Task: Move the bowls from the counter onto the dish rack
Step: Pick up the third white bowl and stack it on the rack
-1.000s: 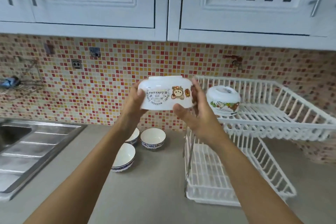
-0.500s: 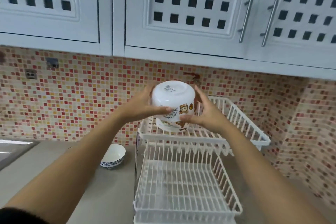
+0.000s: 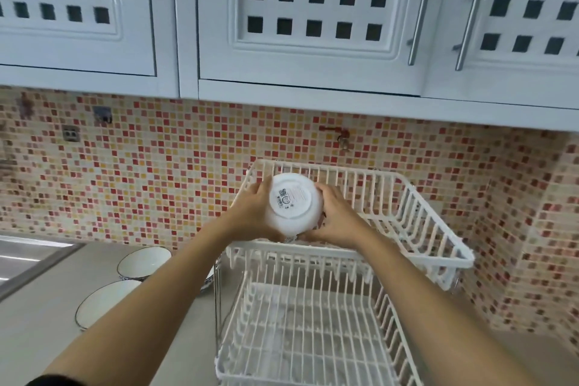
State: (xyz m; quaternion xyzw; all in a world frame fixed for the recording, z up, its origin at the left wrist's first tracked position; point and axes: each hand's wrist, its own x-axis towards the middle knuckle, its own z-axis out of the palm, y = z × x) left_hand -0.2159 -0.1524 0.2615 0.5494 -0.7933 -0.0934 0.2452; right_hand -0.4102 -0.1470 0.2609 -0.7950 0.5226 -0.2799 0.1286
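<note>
White bowl [image 3: 293, 207] upside down, base label facing camera, clasped between left hand [image 3: 255, 213] and right hand [image 3: 336, 218] over front-left corner of dish rack [image 3: 416, 229] upper tier; two blue-rimmed bowls [image 3: 142, 262] upright on the surface [image 3: 37, 335], left of rack

there is one view only, from the camera on my head. it looks forward and a little down from standing height, facing the tiled wall [image 3: 156, 172] square on, with the cupboards [image 3: 313, 9] filling the top of the frame. my forearms run in from the bottom edge, and both hands [image 3: 250, 213] sit near the middle, close to the lens. the dish rack [image 3: 407, 229] lies right of centre below me, the surface [image 3: 47, 338] low on the left.
</note>
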